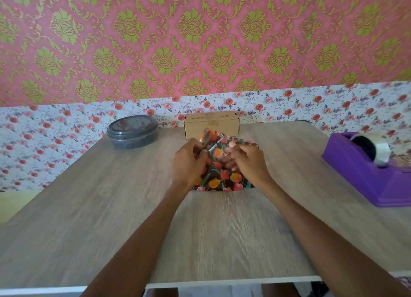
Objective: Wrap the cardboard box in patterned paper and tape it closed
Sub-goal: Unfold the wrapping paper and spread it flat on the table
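A folded sheet of black patterned paper (222, 176) with red and orange tulips lies in the middle of the wooden table (211, 230). My left hand (189, 163) pinches its left part and my right hand (249, 163) grips its right part, with the far end lifted off the table. Just behind the paper, the plain cardboard box (211, 124) stands at the far edge of the table, bare and apart from both hands. The purple tape dispenser (369, 169) with a roll of clear tape sits at the right.
A grey round lidded container (132, 130) stands at the back left of the table. A flowered wall covering runs close behind the table's far edge. The near edge of the table lies below my forearms.
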`<state>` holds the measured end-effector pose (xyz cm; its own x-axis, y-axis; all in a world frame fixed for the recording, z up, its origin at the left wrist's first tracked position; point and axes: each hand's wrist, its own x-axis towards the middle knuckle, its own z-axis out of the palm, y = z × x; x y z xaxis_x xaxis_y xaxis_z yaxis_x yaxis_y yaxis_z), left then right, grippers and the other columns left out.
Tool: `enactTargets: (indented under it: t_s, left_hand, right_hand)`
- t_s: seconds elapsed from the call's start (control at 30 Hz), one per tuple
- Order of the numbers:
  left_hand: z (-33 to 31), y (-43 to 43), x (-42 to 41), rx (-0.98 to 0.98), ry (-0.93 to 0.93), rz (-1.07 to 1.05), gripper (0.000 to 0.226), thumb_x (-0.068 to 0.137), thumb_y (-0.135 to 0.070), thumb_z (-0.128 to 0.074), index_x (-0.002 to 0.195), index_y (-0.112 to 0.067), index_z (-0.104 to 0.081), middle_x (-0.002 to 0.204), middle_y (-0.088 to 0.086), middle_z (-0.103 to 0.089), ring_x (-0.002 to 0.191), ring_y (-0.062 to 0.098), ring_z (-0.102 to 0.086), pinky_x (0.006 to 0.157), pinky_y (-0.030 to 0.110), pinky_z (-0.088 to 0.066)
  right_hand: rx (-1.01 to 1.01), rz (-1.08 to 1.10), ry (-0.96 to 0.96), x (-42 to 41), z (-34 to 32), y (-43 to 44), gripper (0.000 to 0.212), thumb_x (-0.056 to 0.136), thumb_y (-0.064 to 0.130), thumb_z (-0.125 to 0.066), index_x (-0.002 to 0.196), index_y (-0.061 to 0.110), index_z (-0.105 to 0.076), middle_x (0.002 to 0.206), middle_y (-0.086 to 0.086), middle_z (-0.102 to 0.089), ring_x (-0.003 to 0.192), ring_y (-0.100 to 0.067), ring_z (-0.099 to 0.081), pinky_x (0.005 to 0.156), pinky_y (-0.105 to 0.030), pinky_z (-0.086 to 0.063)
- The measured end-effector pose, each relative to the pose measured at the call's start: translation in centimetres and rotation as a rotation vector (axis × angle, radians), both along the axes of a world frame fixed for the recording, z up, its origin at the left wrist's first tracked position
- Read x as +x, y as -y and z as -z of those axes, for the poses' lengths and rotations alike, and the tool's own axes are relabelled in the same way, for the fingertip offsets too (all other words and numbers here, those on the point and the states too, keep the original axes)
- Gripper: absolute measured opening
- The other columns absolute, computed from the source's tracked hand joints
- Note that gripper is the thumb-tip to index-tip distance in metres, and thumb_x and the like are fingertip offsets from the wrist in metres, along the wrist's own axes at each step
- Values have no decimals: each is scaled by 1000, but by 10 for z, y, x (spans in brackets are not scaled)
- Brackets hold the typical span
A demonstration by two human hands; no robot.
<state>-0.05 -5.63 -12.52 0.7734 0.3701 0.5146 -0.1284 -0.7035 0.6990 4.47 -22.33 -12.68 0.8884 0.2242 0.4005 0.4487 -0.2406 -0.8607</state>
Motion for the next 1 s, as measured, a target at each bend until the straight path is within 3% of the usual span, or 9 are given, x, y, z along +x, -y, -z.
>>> enactTargets:
  t_s: [0.17,0.33,0.4,0.5,0.67,0.77,0.87,0.93,1.0]
  left_hand:
    - [-5,14,-7,259,202,186,14,88,-24,-67,100,-22,-74,96,-10,-64,92,5,-50,81,4,-32]
    - [-6,25,-13,93,279,276,16,94,-11,-59,107,-16,-68,99,-5,-64,90,0,-58,78,15,-50]
    - [-8,25,-13,-38,287,186,26,91,-17,-65,115,-19,-57,100,-6,-57,88,3,-58,70,19,-53]
    - [-10,18,-11,-31,230,65,44,88,-38,-70,124,-22,-50,96,-8,-53,82,5,-55,66,14,-48]
    - [-10,11,-9,125,275,83,15,96,-33,-62,90,-20,-67,84,-9,-63,76,3,-58,65,28,-52]
    - [-17,14,-10,-97,334,8,16,97,-25,-60,85,-16,-65,77,-10,-64,70,2,-59,58,15,-45]
    - [-24,-3,-9,-435,371,-153,13,98,-17,-57,88,-8,-58,76,-5,-62,66,0,-60,53,19,-47]
    - [-26,-22,-7,-664,316,-178,20,98,-24,-60,96,-6,-51,83,2,-60,73,9,-66,53,25,-57]
    - [-22,-36,-4,-763,227,-163,26,95,-22,-64,102,-11,-42,89,3,-56,80,20,-68,56,35,-61]
  right_hand:
    - [248,-86,-240,4,-3,1,61,83,71,-61,105,16,-76,90,-9,-77,88,-26,-74,83,-47,-59]
    - [213,16,-48,8,3,1,40,81,52,-70,80,13,-75,75,-9,-72,77,-29,-71,78,-58,-56]
    - [142,13,109,9,3,4,44,88,39,-69,64,4,-59,57,-7,-56,57,-24,-56,63,-47,-54]
    - [18,-14,401,1,-4,0,43,94,15,-65,57,12,-44,52,8,-38,52,-5,-34,53,-28,-33]
    - [3,30,515,1,-7,-3,51,92,9,-68,58,36,-39,48,17,-38,47,1,-35,49,-25,-28]
    - [96,142,495,0,-11,2,53,89,4,-69,61,35,-37,46,18,-37,47,4,-38,49,-16,-27]
    - [281,311,324,10,-15,14,56,88,-2,-66,56,34,-36,44,17,-41,48,3,-39,52,-14,-36]
    - [342,354,192,21,-16,21,48,90,1,-65,54,21,-39,47,15,-41,53,-3,-44,56,-36,-57]
    - [327,347,137,24,-16,22,42,92,6,-65,58,10,-40,55,2,-45,60,-15,-49,63,-58,-57]
